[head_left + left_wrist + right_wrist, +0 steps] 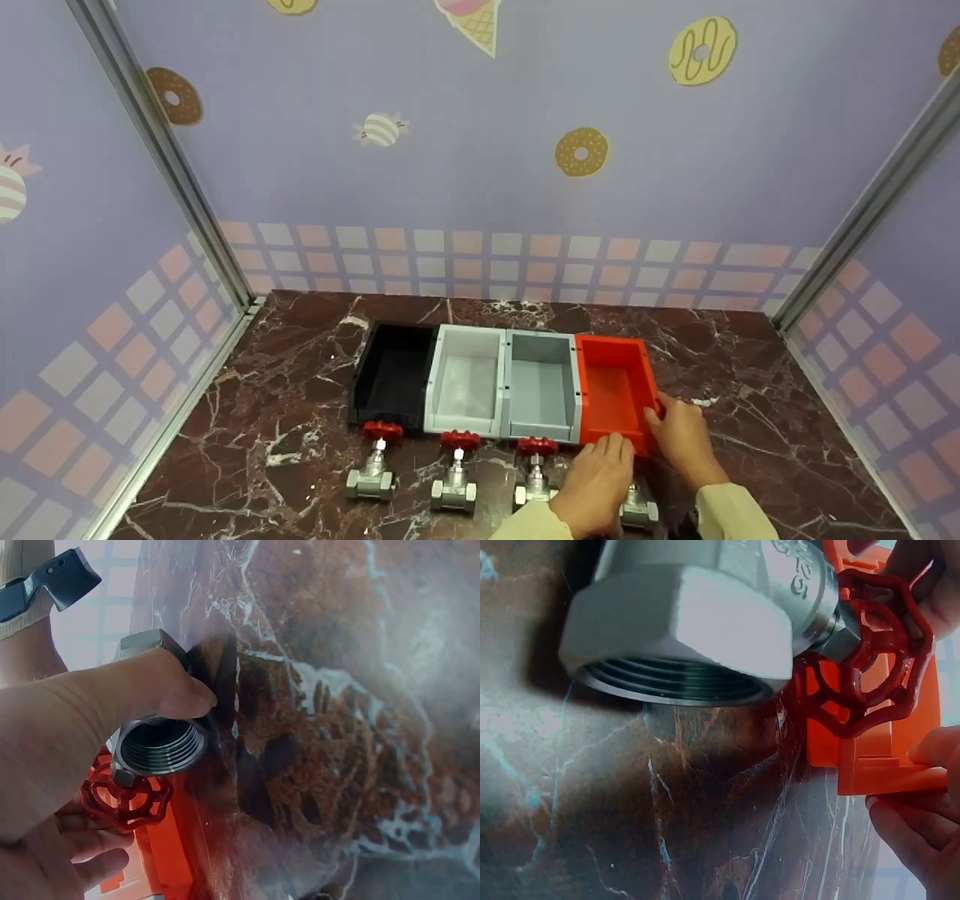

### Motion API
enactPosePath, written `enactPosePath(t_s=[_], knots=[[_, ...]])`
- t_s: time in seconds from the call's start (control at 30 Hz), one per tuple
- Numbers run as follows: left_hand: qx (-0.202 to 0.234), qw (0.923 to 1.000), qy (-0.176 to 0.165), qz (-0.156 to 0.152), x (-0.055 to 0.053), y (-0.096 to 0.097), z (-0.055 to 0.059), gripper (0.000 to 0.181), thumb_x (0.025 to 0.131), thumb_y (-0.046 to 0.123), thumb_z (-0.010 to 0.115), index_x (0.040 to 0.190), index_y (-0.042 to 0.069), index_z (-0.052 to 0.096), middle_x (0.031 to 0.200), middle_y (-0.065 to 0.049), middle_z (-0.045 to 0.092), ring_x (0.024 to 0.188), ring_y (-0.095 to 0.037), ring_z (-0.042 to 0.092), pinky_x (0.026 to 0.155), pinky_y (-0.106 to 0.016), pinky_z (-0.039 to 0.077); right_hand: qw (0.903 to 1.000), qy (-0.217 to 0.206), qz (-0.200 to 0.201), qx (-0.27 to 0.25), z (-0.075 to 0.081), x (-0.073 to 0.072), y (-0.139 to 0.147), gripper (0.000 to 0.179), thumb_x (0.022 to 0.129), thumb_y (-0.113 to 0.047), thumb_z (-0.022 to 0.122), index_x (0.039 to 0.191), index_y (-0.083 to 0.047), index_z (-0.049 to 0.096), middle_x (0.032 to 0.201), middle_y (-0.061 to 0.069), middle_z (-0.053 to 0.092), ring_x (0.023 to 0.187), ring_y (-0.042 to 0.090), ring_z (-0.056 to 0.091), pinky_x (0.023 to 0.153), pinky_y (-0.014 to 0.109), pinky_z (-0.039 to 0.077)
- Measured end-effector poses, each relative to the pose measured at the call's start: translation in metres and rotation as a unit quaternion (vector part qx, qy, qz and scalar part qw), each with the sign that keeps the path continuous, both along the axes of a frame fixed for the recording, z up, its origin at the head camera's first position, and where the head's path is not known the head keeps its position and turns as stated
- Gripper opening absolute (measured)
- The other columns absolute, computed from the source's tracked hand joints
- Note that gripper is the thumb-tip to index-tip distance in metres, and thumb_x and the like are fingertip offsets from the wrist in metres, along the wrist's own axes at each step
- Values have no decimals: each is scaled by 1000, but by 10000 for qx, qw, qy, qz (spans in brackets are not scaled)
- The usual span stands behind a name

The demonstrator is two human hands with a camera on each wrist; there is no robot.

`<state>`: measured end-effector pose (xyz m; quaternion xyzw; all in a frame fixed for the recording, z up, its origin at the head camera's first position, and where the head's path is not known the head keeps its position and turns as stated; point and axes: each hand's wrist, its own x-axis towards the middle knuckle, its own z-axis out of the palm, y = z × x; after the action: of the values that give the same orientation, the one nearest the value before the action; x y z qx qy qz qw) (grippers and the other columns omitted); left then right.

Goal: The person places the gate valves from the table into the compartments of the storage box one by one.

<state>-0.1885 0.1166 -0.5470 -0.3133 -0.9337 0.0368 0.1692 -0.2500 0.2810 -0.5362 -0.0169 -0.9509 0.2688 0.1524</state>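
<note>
At the right end of a row of open-topped bins, a rectangular red plastic bin [611, 386] rests on a dark red-brown marbled tabletop [300, 375], just beside a grey plastic bin [541, 386]. White [466, 382] and black [396, 371] bins complete the row leftward. The right hand [680, 435] pinches the red bin's right wall, thumb inside, fingers outside. The left hand [600, 480] is at its front edge, thumb parted from slightly bent fingers and crossing a silver metal valve with a red handwheel [161, 746]; whether it grips anything cannot be determined. Three similar valves [454, 491] stand upright to the left.
</note>
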Motion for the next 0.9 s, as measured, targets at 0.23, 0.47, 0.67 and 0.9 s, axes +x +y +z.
enactPosePath(t_s=[0.23,0.47,0.67,0.9], knots=[[83,9997,188,-155,1,-2,-2,103,27,61,90,110,17,48,95,7,46,84,-8,47,65,-19,36,10000,-83,-17,2,1,1,-1,16,86,-7,66,99,2,68,72,17,67,63,26,59,56,40,47],[214,9994,75,-273,0,-4,-3,102,27,62,90,109,17,48,96,7,46,87,-8,49,71,-18,41,10000,-19,-17,0,1,1,-1,18,86,-6,66,101,3,68,74,19,68,63,26,60,57,41,48],[295,9989,78,-343,0,-5,-4,103,27,63,89,109,16,48,97,7,46,89,-7,49,77,-18,44,10000,-77,-35,-23,1,1,0,19,86,-7,66,101,4,68,74,19,68,62,25,59,56,40,48],[346,9983,150,-448,1,-7,-3,102,28,62,88,109,16,48,95,6,46,88,-8,49,78,-19,45,10000,73,-6,36,-1,0,0,17,85,-6,66,100,3,68,73,19,67,61,27,59,56,41,48]])
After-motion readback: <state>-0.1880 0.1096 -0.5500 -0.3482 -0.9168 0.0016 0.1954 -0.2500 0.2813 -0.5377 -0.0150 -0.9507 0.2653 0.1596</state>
